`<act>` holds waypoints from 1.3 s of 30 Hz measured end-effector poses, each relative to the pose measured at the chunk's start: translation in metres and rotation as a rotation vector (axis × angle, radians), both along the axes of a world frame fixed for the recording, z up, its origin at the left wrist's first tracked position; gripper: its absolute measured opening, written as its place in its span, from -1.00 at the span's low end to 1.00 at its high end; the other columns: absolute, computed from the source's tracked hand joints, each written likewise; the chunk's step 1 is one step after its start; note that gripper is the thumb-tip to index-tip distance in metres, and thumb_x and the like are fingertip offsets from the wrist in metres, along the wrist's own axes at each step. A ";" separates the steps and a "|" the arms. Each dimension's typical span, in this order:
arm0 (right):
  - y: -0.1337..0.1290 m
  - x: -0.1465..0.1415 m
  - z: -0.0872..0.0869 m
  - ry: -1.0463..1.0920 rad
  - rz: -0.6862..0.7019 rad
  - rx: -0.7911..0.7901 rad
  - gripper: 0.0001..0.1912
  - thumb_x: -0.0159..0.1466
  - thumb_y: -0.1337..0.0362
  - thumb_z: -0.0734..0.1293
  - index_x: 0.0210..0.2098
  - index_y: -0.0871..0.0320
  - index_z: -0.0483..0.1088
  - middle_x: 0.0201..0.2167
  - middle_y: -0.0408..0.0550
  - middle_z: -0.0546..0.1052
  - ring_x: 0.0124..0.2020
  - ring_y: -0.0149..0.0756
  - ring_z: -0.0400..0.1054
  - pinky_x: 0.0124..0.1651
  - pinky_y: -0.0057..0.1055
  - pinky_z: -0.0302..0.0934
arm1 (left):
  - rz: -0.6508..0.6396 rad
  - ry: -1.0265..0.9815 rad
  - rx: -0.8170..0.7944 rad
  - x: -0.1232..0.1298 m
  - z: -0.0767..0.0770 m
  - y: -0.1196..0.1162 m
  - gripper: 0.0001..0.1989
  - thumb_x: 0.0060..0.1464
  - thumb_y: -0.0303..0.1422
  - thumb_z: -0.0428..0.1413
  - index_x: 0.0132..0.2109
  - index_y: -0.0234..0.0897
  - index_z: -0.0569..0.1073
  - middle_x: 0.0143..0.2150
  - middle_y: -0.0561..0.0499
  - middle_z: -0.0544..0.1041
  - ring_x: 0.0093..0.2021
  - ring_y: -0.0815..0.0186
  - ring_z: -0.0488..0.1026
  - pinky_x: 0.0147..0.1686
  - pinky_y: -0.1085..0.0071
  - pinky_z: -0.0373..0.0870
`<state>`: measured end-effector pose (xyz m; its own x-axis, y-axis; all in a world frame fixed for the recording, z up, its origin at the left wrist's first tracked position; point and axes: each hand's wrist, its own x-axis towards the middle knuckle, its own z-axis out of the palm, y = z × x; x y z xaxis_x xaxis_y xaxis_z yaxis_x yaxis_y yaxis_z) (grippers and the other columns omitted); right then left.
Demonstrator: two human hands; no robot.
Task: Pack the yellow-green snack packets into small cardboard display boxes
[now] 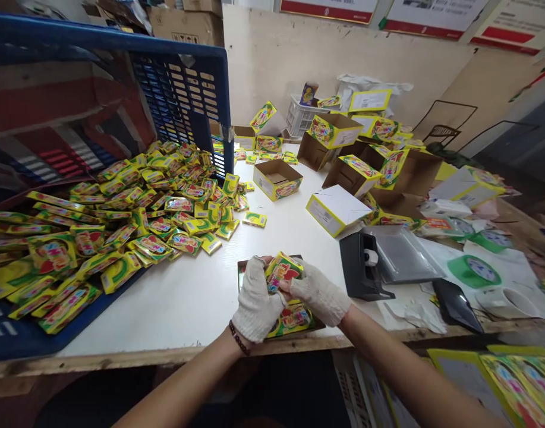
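White tabletop [165, 309] lies open between the blue crate [89, 324] and the left hand [258, 300], its wooden front edge [134, 359] just nearer the wearer. Above the low box [322, 324], gloved fingers of the left and right hand [320, 292] close round a yellow-green carton [282, 271], lettering slanting far-right; covered ends leave its long axis unclear.
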<state>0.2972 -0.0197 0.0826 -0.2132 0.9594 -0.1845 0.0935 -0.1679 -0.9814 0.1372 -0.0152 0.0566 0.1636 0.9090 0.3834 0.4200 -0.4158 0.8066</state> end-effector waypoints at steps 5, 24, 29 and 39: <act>0.011 0.027 0.011 -0.502 0.087 0.101 -0.73 0.19 0.16 0.28 -0.16 0.16 0.35 -0.20 -0.03 0.55 -0.22 -0.25 0.41 -0.18 -0.36 0.30 | -0.243 0.423 -0.049 -0.028 0.002 -0.027 -0.73 0.09 -0.16 0.15 -0.16 -0.23 0.39 -0.13 -0.08 0.42 -0.12 0.14 0.39 -0.16 0.19 0.38; -0.002 -0.052 -0.008 -1.383 0.802 0.009 -0.64 -0.03 0.40 0.45 -0.20 0.19 0.51 -0.24 0.14 0.57 -0.22 0.03 0.50 -0.22 -0.23 0.33 | -0.418 0.867 0.001 -0.118 0.008 0.011 -0.86 0.19 -0.39 0.00 -0.28 -0.20 0.46 -0.25 0.02 0.49 -0.23 0.33 0.42 -0.20 0.41 0.35; 0.002 -0.062 -0.033 -1.245 0.744 -0.072 -0.66 -0.15 0.48 0.47 -0.35 0.14 0.48 -0.38 -0.01 0.55 -0.29 -0.08 0.49 -0.22 -0.25 0.32 | 0.000 1.091 -0.019 -0.151 0.007 0.118 -0.71 0.13 -0.56 -0.08 -0.10 -0.26 0.47 -0.06 -0.18 0.47 0.00 0.11 0.36 0.01 0.14 0.25; 0.012 -0.046 -0.013 -1.009 0.426 0.014 -0.75 0.11 0.35 0.34 -0.18 0.10 0.45 -0.18 0.02 0.55 -0.18 -0.12 0.45 -0.13 -0.27 0.28 | 0.179 1.004 -0.141 -0.152 0.001 0.124 -0.69 0.07 -0.21 0.09 -0.10 -0.33 0.40 -0.17 -0.17 0.47 -0.18 0.12 0.44 -0.22 0.26 0.32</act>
<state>0.2514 -0.0075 0.0696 -0.2847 0.8461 -0.4506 0.9031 0.0791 -0.4220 -0.0148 0.1083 0.0578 0.2075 0.9777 0.0328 0.9740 -0.2096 0.0857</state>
